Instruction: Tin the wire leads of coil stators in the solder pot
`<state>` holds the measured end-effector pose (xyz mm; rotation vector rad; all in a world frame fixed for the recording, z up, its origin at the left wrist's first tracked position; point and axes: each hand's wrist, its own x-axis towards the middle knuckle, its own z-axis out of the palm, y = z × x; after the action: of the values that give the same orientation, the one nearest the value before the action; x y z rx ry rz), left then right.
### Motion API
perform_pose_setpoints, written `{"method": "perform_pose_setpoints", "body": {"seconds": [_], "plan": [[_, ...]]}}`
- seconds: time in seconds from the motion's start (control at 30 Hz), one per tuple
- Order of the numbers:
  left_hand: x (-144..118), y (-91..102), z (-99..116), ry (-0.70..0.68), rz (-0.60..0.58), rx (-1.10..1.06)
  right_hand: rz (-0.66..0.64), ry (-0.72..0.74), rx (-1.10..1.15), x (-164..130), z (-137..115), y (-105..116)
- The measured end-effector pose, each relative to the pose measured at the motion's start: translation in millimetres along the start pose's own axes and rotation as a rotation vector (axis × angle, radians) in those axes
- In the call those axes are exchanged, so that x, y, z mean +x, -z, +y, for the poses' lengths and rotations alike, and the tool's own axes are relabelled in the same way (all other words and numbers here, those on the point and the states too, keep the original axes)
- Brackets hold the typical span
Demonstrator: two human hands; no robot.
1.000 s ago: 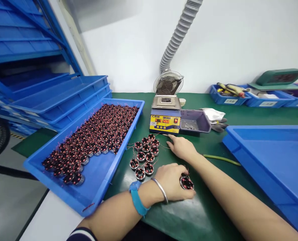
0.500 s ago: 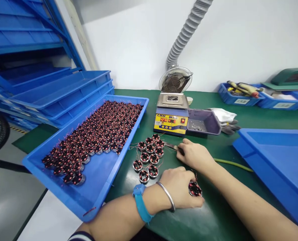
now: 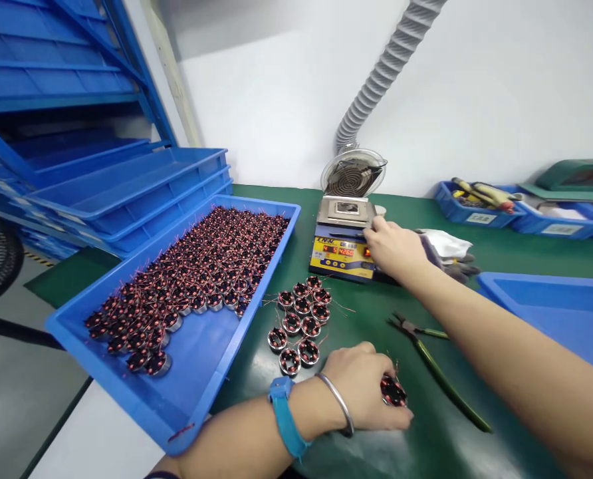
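My left hand (image 3: 359, 389) curls its fingers and thumb round a copper-wound motor stator (image 3: 393, 390) low over the green mat. Farther off, my right hand (image 3: 393, 246) is closed on a thin dark tool (image 3: 347, 235) that reaches across the front of the solder pot (image 3: 347, 210); its kind cannot be made out. The pot's yellow panel (image 3: 339, 256) shows red digits and is partly covered by my fingers. Several stators (image 3: 302, 324) with loose wire ends stand grouped left of my hands. Wire cutters (image 3: 439, 369) with green handles lie open beneath my right forearm.
A blue tray (image 3: 227, 359) at left holds many stators. Another blue tray (image 3: 550, 293) is at right. Behind the pot are a round lid (image 3: 354, 174) and a grey hose (image 3: 386, 73). Gloves (image 3: 451, 249) and small tool bins (image 3: 480, 211) lie toward the back right.
My right hand has moved up and away from the mat to the solder pot, uncovering the wire cutters. The panel's digits differ. My left hand still holds its stator.
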<state>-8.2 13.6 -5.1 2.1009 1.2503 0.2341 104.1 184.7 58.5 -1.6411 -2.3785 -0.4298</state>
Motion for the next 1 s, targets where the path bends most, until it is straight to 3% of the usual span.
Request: {"method": "perform_pose_setpoints", "body": {"seconds": [0.07, 0.17, 0.2, 0.3, 0.37, 0.5, 0.67, 0.77, 0.87, 1.0], "plan": [[1, 0.2, -1, -0.008, -0.008, -0.001, 0.020, -0.016, 0.002, -4, -5, 4], [0, 0.8, -1, -0.014, 0.003, 0.001, -0.028, -0.080, 0.100, -49, -3, 15], [0, 1.0, 0, -0.012, 0.013, -0.002, -0.116, -0.085, 0.217, -71, 0, 20], [-2, 0.6, 2, 0.010, 0.027, -0.020, -0.606, 0.034, 0.761, -140, 8, 35], [-3, -0.9, 3, 0.015, 0.034, -0.034, -0.657, -0.042, 0.874, -175, 8, 37], [-3, -5.5, 3, 0.000, 0.093, -0.077, -0.538, -0.280, 0.892, -197, -4, 19], [-2, -6.4, 3, 0.005, 0.124, -0.103, -0.382, -0.424, 1.338, -192, -20, 0], [-2, -3.2, 3, 0.044, 0.090, -0.129, -0.324, -0.541, 1.475, -195, -23, -6], [-1, 0.0, 3, 0.073, 0.069, -0.143, -0.264, -0.659, 1.524, -197, -20, -13], [-1, 2.2, 0, 0.102, 0.045, -0.178, -0.059, -0.825, 1.553, -194, 1, -17]]}}
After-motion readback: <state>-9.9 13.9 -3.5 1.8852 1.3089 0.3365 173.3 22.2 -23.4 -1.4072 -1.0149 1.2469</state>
